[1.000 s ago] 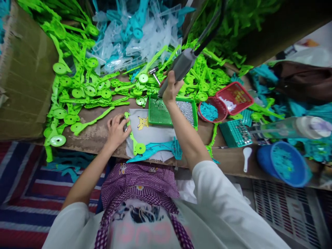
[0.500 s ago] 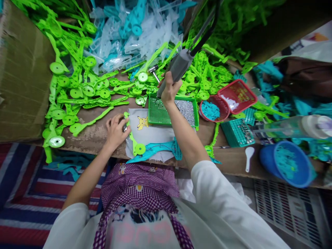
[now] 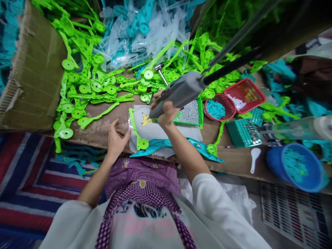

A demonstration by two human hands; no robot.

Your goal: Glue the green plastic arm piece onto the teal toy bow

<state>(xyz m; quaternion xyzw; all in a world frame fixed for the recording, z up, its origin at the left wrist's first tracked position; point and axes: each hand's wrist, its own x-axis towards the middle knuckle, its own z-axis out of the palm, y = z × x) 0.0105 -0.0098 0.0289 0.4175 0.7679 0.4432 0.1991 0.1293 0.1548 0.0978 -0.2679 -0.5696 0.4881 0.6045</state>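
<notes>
My right hand (image 3: 166,112) is wrapped round a grey powered screwdriver (image 3: 178,93) that hangs on a black cable from above, its tip pointing down at a white cloth (image 3: 155,129) with a yellow cartoon print. A green plastic arm (image 3: 137,133) with a round disc end lies on the cloth's left edge, over a teal plastic piece (image 3: 166,145). My left hand (image 3: 115,140) hovers open just left of the green arm, fingers spread, holding nothing. Behind the screwdriver sits a green tray (image 3: 190,116) of small silver screws.
Heaps of green parts (image 3: 88,86) and pale blue parts (image 3: 140,31) cover the back of the wooden bench. A cardboard box (image 3: 33,76) stands at the left. Red baskets (image 3: 233,100), a teal tray (image 3: 242,133), a white scoop (image 3: 254,159) and a blue bowl (image 3: 295,166) sit at the right.
My right hand has brought the screwdriver from the screw tray down and left over the cloth. My left hand has let go of the green arm and opened.
</notes>
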